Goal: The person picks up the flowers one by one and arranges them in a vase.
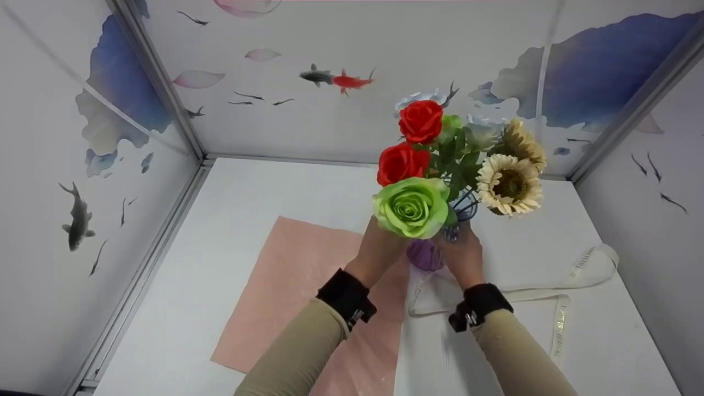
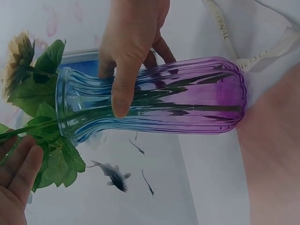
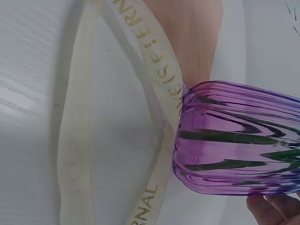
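Note:
A ribbed glass vase, blue at the mouth and purple at the base, holds several flowers. My right hand grips it around the upper part; fingertips also show beside it in the right wrist view. At the mouth, my left hand has its fingers at a green stem among the leaves; the contact is partly cut off. Leaning from the vase are a green rose, two red roses, cream sunflowers and pale blue blooms. Blooms partly hide both hands in the head view.
Pink wrapping paper lies on the white table, left of and beside the vase base. A cream ribbon with gold lettering loops over the table at the right. Printed wall panels enclose the table's back and sides.

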Demonstrator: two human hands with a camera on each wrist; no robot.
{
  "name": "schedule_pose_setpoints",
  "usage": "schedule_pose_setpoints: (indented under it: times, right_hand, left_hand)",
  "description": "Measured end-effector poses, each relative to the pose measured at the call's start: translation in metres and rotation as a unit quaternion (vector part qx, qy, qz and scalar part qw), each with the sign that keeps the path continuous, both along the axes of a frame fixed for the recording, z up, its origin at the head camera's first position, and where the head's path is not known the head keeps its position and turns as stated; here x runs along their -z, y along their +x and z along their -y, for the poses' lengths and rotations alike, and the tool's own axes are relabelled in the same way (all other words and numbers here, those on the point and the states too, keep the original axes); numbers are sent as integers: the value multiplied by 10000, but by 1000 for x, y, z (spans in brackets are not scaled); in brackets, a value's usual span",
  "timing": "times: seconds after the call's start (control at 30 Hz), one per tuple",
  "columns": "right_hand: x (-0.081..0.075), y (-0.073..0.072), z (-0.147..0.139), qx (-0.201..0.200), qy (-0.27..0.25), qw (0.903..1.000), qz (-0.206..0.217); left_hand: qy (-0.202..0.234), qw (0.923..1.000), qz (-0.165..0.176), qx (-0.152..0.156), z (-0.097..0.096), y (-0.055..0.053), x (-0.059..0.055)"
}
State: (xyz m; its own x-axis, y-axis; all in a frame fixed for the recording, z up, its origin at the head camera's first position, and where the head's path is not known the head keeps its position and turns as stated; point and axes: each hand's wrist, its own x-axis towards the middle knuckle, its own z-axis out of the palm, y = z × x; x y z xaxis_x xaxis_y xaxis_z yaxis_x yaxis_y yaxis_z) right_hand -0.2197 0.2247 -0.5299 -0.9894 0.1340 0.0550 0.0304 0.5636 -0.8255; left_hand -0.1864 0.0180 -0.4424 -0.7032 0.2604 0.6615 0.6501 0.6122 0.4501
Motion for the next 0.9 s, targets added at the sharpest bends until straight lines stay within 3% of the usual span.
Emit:
schedule_pose_setpoints:
  times: [0.1, 0.2, 0.4, 0.47, 0.77, 0.9]
  right_hand:
    - [1, -1, 0, 26, 100, 9999, -73]
    - [2, -1, 1, 46, 158, 9997, -188]
    - [4, -1, 2, 78, 314, 9989, -331]
    - [4, -2, 2, 90, 356, 9988, -328]
    - [2, -3, 1, 76, 279, 9995, -158]
    - [1, -4, -1, -52, 372, 9993, -79]
  left_hand:
    - [-81, 9992, -368, 92, -2, -3, 2]
    - [-347, 9960, -820, -51, -4, -5, 3]
    - [10, 9990, -438, 33, -10, -4, -2]
    - [-61, 9992, -385, 16, -12, -4, -3]
    - [-458, 9949, -893, -66, -22, -9, 0]
    - [-489, 9950, -871, 0, -25, -12, -1]
